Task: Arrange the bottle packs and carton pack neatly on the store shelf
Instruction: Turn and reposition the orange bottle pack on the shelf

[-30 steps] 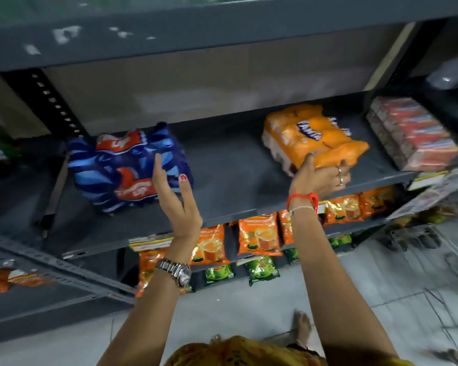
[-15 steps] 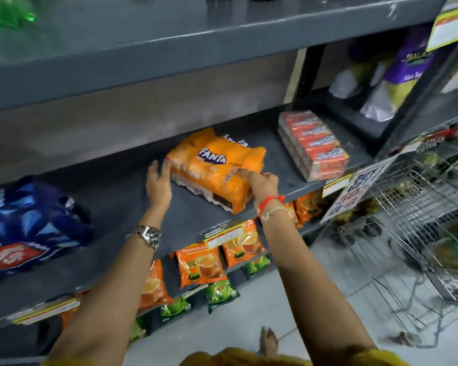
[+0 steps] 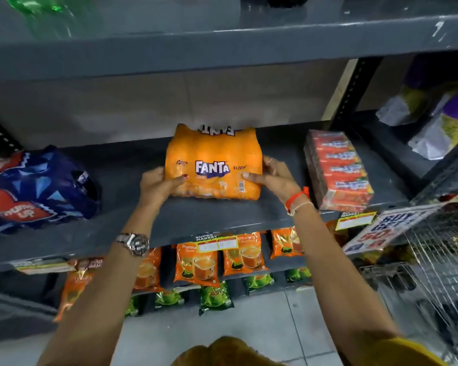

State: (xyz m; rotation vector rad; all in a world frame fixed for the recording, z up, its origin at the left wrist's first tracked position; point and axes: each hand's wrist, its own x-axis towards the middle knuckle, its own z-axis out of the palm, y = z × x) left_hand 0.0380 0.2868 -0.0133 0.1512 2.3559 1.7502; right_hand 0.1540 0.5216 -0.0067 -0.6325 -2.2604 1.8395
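shelf (image 3: 222, 215): 2 bottle packs, Fanta pack (image 3: 213, 162), Thums Up pack (image 3: 37, 188) | 1 carton pack (image 3: 339, 167) | 2 hands: left hand (image 3: 158, 183), right hand (image 3: 273, 178) clasp Fanta pack's sides

Stood before grey metal shelving (image 3: 222, 217) with a perforated dark upright (image 3: 354, 88) and a beige back wall (image 3: 169, 101) behind. Lay underfoot as pale tiled floor (image 3: 262, 326), dimly lit. Hung at right as a wire basket rack (image 3: 439, 260), beside a slanted promotional sign (image 3: 381, 231).
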